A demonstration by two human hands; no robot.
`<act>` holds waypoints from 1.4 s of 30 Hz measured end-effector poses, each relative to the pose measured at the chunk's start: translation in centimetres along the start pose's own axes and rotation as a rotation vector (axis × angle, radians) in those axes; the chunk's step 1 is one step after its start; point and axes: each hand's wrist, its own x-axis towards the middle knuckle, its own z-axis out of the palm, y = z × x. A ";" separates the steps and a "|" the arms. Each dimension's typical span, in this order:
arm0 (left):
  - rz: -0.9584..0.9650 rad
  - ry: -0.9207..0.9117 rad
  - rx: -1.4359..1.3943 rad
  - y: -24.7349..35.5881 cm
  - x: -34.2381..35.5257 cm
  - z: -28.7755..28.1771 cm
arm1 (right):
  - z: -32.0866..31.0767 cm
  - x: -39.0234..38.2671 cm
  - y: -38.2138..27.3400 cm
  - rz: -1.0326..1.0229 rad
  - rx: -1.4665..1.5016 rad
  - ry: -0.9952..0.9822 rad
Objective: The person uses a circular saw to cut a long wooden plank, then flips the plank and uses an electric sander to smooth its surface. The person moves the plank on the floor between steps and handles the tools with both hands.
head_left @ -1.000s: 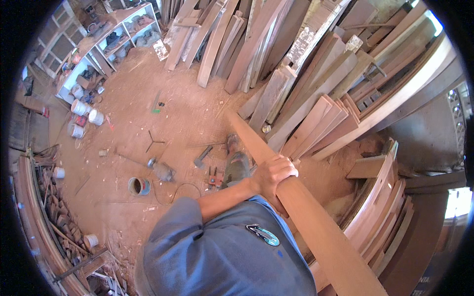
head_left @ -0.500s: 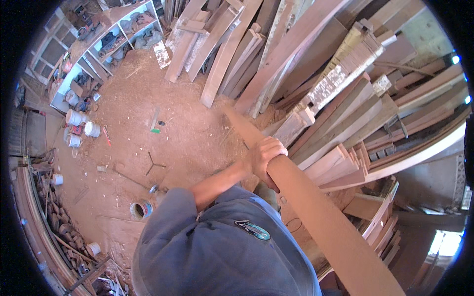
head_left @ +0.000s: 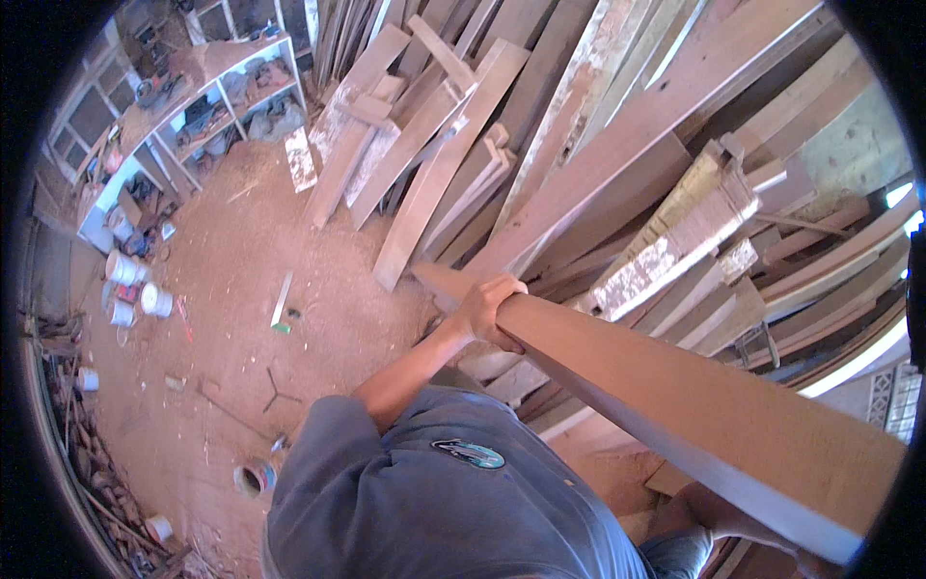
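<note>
A long, thick brown wooden plank (head_left: 694, 386) slants across in front of my body, its near end large at the lower right and its far end by the leaning timber. My left hand (head_left: 494, 311) is closed over the plank toward its far end, the fingers wrapped over the edge. My right forearm (head_left: 738, 516) passes beneath the near end. The right hand's fingers are hidden there by the plank and the picture's rim, so their grip does not show.
Stacked boards (head_left: 453, 164) lean ahead and to the right, close to the plank. On the dusty floor (head_left: 231, 328) lie a try square (head_left: 282, 301), a three-armed metal piece (head_left: 277, 391) and an open can (head_left: 254, 479). White buckets (head_left: 155, 300) and a shelf unit (head_left: 207, 106) stand at left.
The plank's near end has swung up and to the right, showing its side face. My left hand has shifted slightly left with it, still gripping. My right forearm has come into view.
</note>
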 end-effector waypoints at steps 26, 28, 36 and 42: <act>-0.153 0.312 0.551 -18.0 38.1 -2.7 | 27.8 51.5 14.0 -0.125 -0.179 -0.079; -0.145 0.312 0.502 -19.6 39.9 -2.4 | 25.9 48.7 18.7 -0.190 -0.257 -0.002; -0.227 0.067 0.381 -24.6 44.5 -0.1 | 10.0 11.5 32.0 0.194 -0.963 0.228; -0.242 0.092 0.431 -27.8 46.7 1.3 | 1.6 -24.8 28.6 1.005 -1.285 0.322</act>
